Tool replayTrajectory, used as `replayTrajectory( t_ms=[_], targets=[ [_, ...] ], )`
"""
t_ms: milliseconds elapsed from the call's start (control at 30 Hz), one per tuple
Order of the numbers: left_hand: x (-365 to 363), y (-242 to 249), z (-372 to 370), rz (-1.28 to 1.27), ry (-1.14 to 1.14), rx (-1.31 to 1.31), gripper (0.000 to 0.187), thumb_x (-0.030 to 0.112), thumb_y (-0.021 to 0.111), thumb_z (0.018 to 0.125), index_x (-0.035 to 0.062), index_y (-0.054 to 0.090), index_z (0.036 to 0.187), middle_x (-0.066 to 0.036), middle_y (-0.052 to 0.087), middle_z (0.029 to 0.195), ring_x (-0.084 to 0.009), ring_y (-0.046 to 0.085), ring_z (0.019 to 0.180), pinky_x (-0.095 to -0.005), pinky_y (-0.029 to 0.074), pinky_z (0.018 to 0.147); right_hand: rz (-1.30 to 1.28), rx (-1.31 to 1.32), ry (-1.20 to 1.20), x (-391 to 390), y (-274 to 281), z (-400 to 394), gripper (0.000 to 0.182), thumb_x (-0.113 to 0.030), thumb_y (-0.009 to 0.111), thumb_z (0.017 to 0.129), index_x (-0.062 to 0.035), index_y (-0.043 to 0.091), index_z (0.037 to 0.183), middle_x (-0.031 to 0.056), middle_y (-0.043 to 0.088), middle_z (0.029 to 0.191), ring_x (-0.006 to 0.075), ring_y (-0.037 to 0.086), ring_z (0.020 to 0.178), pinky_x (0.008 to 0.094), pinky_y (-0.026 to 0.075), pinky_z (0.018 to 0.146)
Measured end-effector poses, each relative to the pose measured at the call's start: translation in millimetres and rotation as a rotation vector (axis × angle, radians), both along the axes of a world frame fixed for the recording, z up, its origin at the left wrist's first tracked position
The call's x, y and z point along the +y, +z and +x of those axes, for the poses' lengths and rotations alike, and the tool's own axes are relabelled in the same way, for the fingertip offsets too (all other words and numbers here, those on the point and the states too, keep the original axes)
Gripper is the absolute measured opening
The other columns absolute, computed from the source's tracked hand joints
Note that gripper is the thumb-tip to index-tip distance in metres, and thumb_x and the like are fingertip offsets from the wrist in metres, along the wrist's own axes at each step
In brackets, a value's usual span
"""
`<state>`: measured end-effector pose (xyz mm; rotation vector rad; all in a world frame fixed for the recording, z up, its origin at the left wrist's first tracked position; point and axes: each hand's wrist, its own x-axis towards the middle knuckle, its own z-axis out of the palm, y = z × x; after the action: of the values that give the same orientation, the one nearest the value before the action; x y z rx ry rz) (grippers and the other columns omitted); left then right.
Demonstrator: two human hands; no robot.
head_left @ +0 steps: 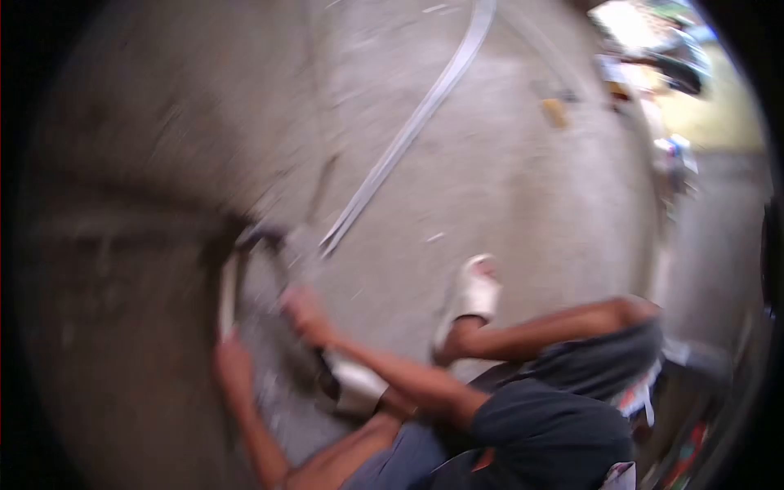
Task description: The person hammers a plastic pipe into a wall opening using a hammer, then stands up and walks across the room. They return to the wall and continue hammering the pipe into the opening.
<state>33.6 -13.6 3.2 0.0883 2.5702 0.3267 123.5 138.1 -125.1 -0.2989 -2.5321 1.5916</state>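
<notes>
My right hand (306, 314) is closed round the handle of a hammer (265, 234), whose dark head lies up and left of it. The handle's dark end shows below the hand. To the left, my left hand (233, 359) is closed on the lower end of a pale, narrow piece (228, 298) that stands up toward the hammer head. Whether the head touches this piece is too blurred to tell. Small whitish bits are scattered on the floor between the hands.
A long light metal strip (408, 135) lies across the concrete floor (523, 188). My feet in white footwear (478, 290) rest near the hands. A yellow object (555, 113) is farther off at the upper right. Assorted items line the right side, and a dark wall or edge is at left.
</notes>
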Motion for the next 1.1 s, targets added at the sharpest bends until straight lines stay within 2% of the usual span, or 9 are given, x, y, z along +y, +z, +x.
replayTrajectory(
  t_ms=[33, 133, 233, 467, 667, 833, 867, 900, 1100],
  targets=[
    [10.7, 7.7, 3.4, -0.003, 0.079, 0.046, 0.031, 0.026, 0.044, 0.095, 0.0030, 0.062, 0.103, -0.025, 0.062, 0.087, -0.0379, 0.063, 0.082, -0.0451, 0.049, 0.069, 0.116, 0.142, 0.008, 5.1, -0.7, 1.9, 0.046, -0.003, 0.055, 0.074, 0.0016, 0.049, 0.120, 0.0220, 0.047, 0.123, 0.0391, 0.040, 0.121, 0.0463, 0.029, 0.104],
    [17.9, 8.4, 0.8, 0.042, -0.004, 0.171, 0.035, 0.020, 0.044, 0.093, 0.0073, 0.049, 0.126, -0.024, 0.063, 0.086, -0.0413, 0.062, 0.082, -0.0485, 0.049, 0.068, 0.276, -0.228, 0.044, 22.8, 27.6, -15.5, 0.040, -0.005, 0.045, 0.084, 0.0031, 0.046, 0.124, 0.0297, 0.045, 0.122, 0.0418, 0.044, 0.115, 0.0500, 0.035, 0.097],
    [20.6, 9.8, -6.2, 0.040, 0.020, 0.156, 0.040, 0.024, 0.044, 0.093, 0.0104, 0.045, 0.131, -0.027, 0.061, 0.090, -0.0443, 0.060, 0.082, -0.0512, 0.047, 0.069, -0.852, -0.192, -0.345, 20.2, 75.1, -40.2, 0.042, -0.046, 0.037, 0.097, -0.0048, 0.045, 0.091, 0.0016, 0.040, 0.055, 0.0123, 0.039, 0.034, 0.0273, 0.033, 0.031],
    [20.3, 1.2, -16.6, 0.021, 0.003, 0.211, 0.040, 0.025, 0.044, 0.093, 0.0072, 0.045, 0.130, -0.027, 0.062, 0.087, -0.0446, 0.061, 0.078, -0.0528, 0.047, 0.066, -0.662, -0.180, -0.302, 4.7, 41.9, -37.6, 0.040, -0.044, 0.037, 0.097, -0.0042, 0.044, 0.093, 0.0032, 0.043, 0.058, 0.0129, 0.042, 0.037, 0.0266, 0.035, 0.033],
    [25.7, 0.1, -18.6, -0.069, 0.052, 0.102, 0.044, 0.027, 0.043, 0.094, 0.0110, 0.040, 0.135, -0.026, 0.063, 0.089, -0.0439, 0.062, 0.081, -0.0523, 0.047, 0.067, -0.849, -0.157, -0.366, -8.8, 85.1, -41.9, 0.037, -0.039, 0.037, 0.098, -0.0042, 0.046, 0.088, 0.0055, 0.049, 0.060, 0.0143, 0.042, 0.038, 0.0292, 0.037, 0.036],
    [19.5, -1.5, -20.1, -0.097, -0.014, 0.171, 0.044, 0.027, 0.043, 0.093, 0.0143, 0.040, 0.135, -0.026, 0.063, 0.088, -0.0435, 0.062, 0.081, -0.0521, 0.048, 0.066, -1.228, 0.226, -0.682, -53.0, 95.0, -48.6, 0.033, -0.040, 0.034, 0.099, -0.0074, 0.041, 0.094, 0.0027, 0.045, 0.060, 0.0117, 0.041, 0.037, 0.0245, 0.035, 0.034],
    [17.8, -1.8, -20.1, -0.099, -0.020, 0.170, 0.044, 0.027, 0.043, 0.093, 0.0143, 0.040, 0.135, -0.026, 0.063, 0.088, -0.0435, 0.062, 0.081, -0.0521, 0.048, 0.066, -1.116, -0.024, -0.570, -55.3, 79.1, -44.1, 0.037, -0.040, 0.035, 0.098, -0.0053, 0.045, 0.093, 0.0070, 0.048, 0.061, 0.0163, 0.047, 0.042, 0.0311, 0.039, 0.039],
    [15.8, -4.2, -20.3, -0.077, -0.022, 0.153, 0.044, 0.027, 0.044, 0.093, 0.0134, 0.041, 0.134, -0.026, 0.063, 0.088, -0.0435, 0.062, 0.080, -0.0523, 0.048, 0.066, -0.472, -0.238, -0.299, -49.3, 33.6, -43.3, 0.041, -0.041, 0.037, 0.098, -0.0022, 0.049, 0.088, 0.0108, 0.050, 0.060, 0.0218, 0.052, 0.050, 0.0392, 0.041, 0.048],
    [24.3, 6.7, -11.4, -0.091, 0.000, 0.147, 0.043, 0.027, 0.046, 0.092, 0.0118, 0.044, 0.132, -0.027, 0.062, 0.083, -0.0436, 0.062, 0.076, -0.0536, 0.047, 0.065, -0.613, -0.360, -0.319, -6.6, 55.3, -25.2, 0.043, -0.040, 0.038, 0.098, -0.0008, 0.048, 0.083, 0.0101, 0.049, 0.058, 0.0208, 0.052, 0.051, 0.0395, 0.041, 0.048]
  ],
)
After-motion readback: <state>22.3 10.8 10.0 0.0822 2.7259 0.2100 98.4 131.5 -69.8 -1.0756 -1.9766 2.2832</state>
